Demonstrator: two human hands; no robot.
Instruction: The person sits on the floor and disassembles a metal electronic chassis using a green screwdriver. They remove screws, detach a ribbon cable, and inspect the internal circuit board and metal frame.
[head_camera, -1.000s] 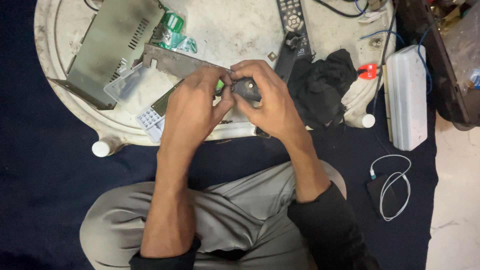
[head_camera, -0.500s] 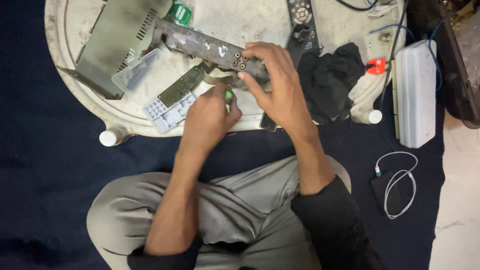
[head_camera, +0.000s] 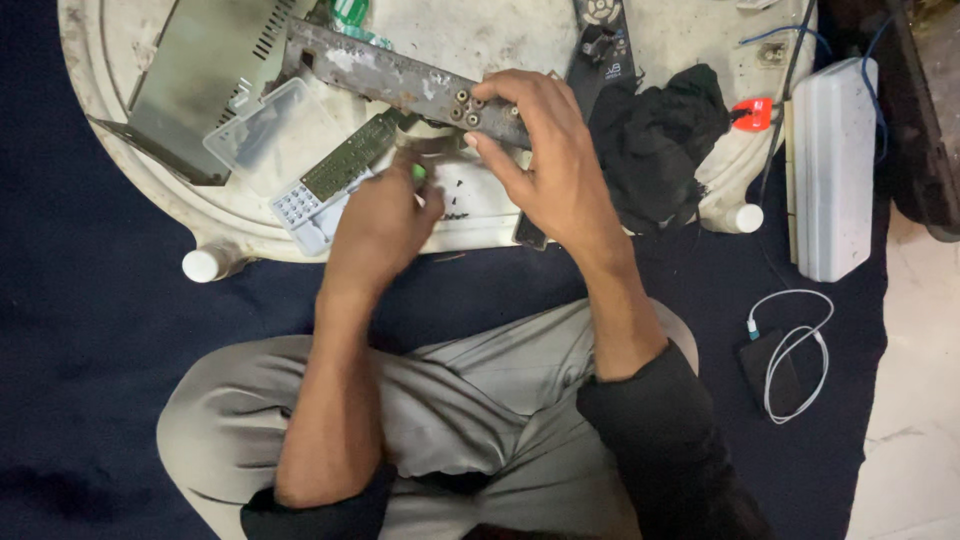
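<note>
A dark blue floor cloth (head_camera: 90, 400) spreads under everything, and on it stands a low, round, stained white desk (head_camera: 130, 215) at which a person in grey trousers (head_camera: 480, 400) sits. On the desk's left part lies a grey metal casing (head_camera: 190, 80) with vent slots, and beside it a clear plastic lid (head_camera: 265, 135). A long white box (head_camera: 832, 165) lies on the cloth at the right, just off the desk's edge, with a black rag (head_camera: 660, 150) heaped on the desk near it. The right hand (head_camera: 555, 160) grips the near end of a long rusty metal panel (head_camera: 390, 72), its fingers closed around the end that carries round sockets, holding the panel raised and slanted over the desk's middle. The left hand (head_camera: 385, 215) lies just below it, fingers curled shut on a small green-tipped tool (head_camera: 419, 172). Touching that hand's left side is a green circuit board (head_camera: 350, 160) on a pale keypad (head_camera: 300, 205). A black remote (head_camera: 600, 25) lies at the top, a coiled white cable (head_camera: 795, 350) at lower right.
</note>
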